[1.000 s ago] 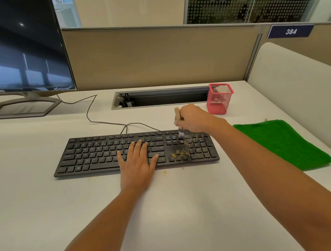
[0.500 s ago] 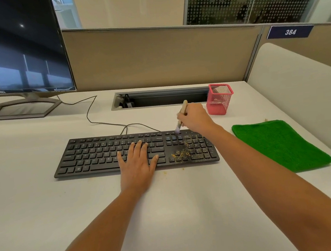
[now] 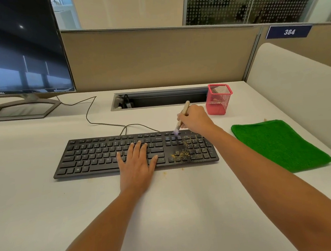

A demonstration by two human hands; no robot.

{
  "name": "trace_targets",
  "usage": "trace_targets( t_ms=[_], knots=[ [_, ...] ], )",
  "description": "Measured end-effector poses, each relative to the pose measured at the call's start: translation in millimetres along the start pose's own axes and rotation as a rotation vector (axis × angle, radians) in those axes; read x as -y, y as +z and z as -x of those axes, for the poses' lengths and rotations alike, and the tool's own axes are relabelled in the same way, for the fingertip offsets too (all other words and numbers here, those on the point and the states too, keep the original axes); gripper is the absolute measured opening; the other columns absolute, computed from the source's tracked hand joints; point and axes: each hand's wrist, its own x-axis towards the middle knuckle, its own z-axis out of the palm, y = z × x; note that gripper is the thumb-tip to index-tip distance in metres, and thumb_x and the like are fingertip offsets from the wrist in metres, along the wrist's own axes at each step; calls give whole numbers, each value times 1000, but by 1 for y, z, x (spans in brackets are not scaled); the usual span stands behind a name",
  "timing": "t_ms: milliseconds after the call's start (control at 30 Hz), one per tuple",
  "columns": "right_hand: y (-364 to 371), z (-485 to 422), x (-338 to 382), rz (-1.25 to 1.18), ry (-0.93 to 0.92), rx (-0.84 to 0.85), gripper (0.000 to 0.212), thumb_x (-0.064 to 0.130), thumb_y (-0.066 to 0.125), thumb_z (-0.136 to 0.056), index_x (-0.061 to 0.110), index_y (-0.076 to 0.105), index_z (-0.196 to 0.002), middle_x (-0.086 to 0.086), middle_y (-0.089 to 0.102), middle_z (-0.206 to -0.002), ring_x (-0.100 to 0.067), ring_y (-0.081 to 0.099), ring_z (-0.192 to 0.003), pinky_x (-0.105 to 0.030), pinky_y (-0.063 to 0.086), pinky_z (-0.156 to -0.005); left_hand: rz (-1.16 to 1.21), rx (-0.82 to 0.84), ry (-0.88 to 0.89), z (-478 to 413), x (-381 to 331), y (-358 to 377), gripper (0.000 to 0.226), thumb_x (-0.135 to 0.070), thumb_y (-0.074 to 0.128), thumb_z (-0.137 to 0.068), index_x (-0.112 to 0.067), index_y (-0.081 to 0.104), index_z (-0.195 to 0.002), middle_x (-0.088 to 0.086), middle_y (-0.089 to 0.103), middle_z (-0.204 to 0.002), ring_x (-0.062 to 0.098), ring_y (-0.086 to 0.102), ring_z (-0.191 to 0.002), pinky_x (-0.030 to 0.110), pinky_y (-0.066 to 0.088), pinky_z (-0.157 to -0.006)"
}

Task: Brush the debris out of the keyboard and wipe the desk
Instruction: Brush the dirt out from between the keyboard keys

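Office cubicle in soft, even light. A white desk (image 3: 37, 206) fills the foreground. Along its far edge stands a tan fabric partition (image 3: 154, 58) topped with a grey rail. A second tan panel to the right carries a dark blue plaque (image 3: 289, 32) reading 384. A cream side divider (image 3: 301, 89) with a rounded top corner closes the desk's right side. Above the partition are a beige wall (image 3: 126, 6) and glass panes (image 3: 250, 1) frosted with a band of white dots. A recessed cable slot (image 3: 158, 99) is cut into the desk near the back. At far left, a dark monitor (image 3: 13, 48) on a grey stand reflects pale window shapes.
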Motion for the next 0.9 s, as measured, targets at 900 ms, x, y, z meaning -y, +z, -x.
trace_targets(
  t_ms=[900],
  knots=[
    [-8,5,-8,27,40,117,25,17,56,-92,-4,65,-103,-19,69,-99,-24,68,-75,-34,57,-78,19,-19,4,0,0,0,91,-63,-10,-78,-20,30,-147,-2,26,-155,18,14,-145,53,3,-115]
  ],
)
